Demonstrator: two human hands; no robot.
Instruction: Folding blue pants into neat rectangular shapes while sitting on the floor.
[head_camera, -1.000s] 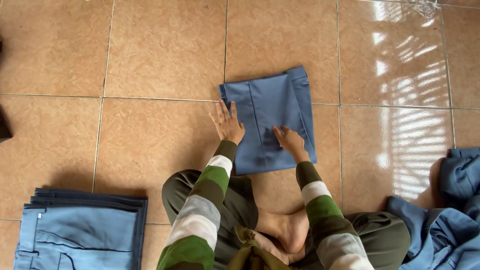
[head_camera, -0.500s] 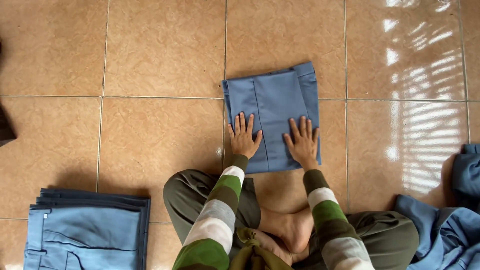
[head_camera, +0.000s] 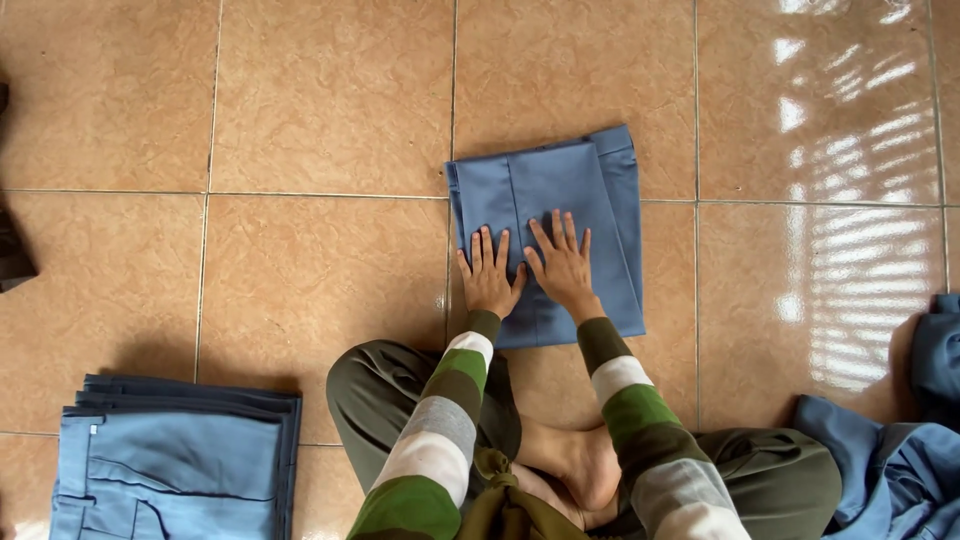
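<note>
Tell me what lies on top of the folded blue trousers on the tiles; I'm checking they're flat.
Both hands, left hand and right hand, press palms-down on the folded blue trousers. The cloth beneath the palms is covered.

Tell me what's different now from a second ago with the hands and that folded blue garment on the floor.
Both hands have drawn together at the middle of the folded blue trousers: the left hand moved in from the left edge, the right hand from the right side. Both now press flat, side by side, palms down. Nothing was picked up. The trousers, the folded stack at lower left and the loose blue pile at right stayed put.
</note>
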